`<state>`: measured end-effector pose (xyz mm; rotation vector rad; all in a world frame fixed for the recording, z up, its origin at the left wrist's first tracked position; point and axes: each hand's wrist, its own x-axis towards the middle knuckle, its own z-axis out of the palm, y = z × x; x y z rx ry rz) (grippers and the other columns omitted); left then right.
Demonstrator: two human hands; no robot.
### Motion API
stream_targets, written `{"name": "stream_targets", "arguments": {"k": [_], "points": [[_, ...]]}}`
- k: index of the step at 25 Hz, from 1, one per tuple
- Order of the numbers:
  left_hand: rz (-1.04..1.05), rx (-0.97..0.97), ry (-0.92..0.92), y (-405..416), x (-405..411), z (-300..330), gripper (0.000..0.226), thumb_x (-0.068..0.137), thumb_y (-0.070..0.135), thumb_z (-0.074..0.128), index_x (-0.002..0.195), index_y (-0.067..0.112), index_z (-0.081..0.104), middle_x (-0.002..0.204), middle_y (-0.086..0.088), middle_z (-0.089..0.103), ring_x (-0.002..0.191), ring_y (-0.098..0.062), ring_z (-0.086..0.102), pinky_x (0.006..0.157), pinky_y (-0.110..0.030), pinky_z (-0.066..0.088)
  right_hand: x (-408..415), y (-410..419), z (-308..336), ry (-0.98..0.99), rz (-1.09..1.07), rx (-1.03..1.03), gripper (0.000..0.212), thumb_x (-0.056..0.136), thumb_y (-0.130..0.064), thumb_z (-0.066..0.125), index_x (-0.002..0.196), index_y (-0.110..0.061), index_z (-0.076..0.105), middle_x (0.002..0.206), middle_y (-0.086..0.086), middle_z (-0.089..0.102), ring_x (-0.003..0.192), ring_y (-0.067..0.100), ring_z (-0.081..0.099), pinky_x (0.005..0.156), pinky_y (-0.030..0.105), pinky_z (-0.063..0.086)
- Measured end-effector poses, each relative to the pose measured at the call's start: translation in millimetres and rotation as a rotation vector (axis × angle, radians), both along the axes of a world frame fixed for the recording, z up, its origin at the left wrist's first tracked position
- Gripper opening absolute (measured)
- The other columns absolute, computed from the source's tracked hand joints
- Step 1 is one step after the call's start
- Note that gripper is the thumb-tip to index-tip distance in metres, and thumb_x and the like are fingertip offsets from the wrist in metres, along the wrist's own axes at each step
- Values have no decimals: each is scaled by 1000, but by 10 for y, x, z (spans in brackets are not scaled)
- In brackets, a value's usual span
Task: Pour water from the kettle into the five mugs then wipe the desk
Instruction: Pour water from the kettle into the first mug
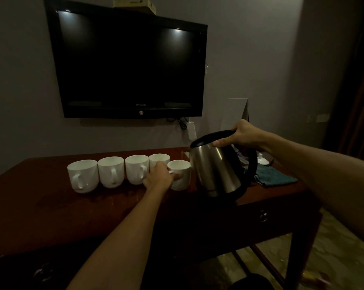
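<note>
Several white mugs stand in a row on the dark wooden desk (41, 197). My left hand (159, 176) grips the rightmost mug (182, 174) by its handle side. My right hand (242, 133) holds the black handle of a steel kettle (215, 168), which is tilted left with its spout just above that mug. A thin stream of water falls from the spout into the mug. A teal cloth (275, 176) lies on the desk behind the kettle, at the right.
A black television (126, 65) hangs on the wall above the desk. A white power strip (191, 130) hangs below it. A white kettle base (262, 161) sits at the desk's back right. The desk's right edge drops off to a patterned floor.
</note>
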<state>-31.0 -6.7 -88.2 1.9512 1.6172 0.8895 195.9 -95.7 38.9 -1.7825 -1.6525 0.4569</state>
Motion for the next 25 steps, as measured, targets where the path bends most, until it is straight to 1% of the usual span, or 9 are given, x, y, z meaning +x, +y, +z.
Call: {"name": "stream_targets", "arguments": {"k": [1,3,6,10,13,15,19,23,25], "points": [[1,7,6,-22,0,12,48,84,44,71,120,13,61,123,-10,60,132,-31,41,92,-38,37,-5,4,2,2,4,-1,38,73,-36,82,77,-1,67,55,-3,60,42,5,56,42,19,43],[-5,8,10,-27,-3,17,49,84,43,72,121,13,60,123,-10,60,132,-31,41,95,-40,38,-3,14,1,-2,0,3,38,73,-36,83,76,-1,67,53,-4,58,44,6,55,42,20,43],[-7,-1,10,-39,-3,27,50,85,43,71,123,13,60,127,-11,59,133,-31,39,97,-40,38,4,30,3,-15,-4,1,37,74,-36,83,76,-4,65,60,-2,60,51,10,57,44,21,44],[-4,-6,-2,-36,-5,22,51,84,44,71,122,14,59,123,-8,59,130,-29,43,80,-33,30,3,34,9,-14,-5,-11,36,74,-37,82,78,-5,65,63,-1,60,53,10,57,44,20,44],[-26,-17,-13,-26,-1,16,51,84,44,71,122,14,58,121,-8,61,128,-28,45,86,-35,34,7,44,8,-14,6,-13,46,68,-41,83,84,-1,66,66,1,62,49,7,58,44,20,44],[-23,-14,-11,-51,-10,31,52,84,44,71,124,14,58,126,-10,59,132,-30,41,87,-36,35,-3,50,11,-24,8,-17,50,67,-42,83,87,0,66,67,2,62,49,7,58,43,20,44],[-35,-19,6,-54,-11,33,50,85,44,70,124,15,59,127,-9,58,135,-31,37,88,-36,34,-6,60,21,-13,-6,-17,39,74,-36,82,84,-2,67,61,-3,63,45,5,59,41,16,43],[-23,-8,-10,-11,-9,3,49,83,46,72,121,17,61,118,-7,62,129,-28,43,83,-33,30,-3,81,21,-36,-9,-19,43,73,-39,83,86,-1,69,59,-4,60,51,9,56,43,18,42],[-19,-8,-15,-4,-8,-4,50,82,46,72,121,17,61,116,-6,64,126,-26,46,92,-35,34,-1,90,27,-37,-3,-19,40,74,-39,83,84,-3,68,61,-3,59,54,11,56,44,19,42]]}}
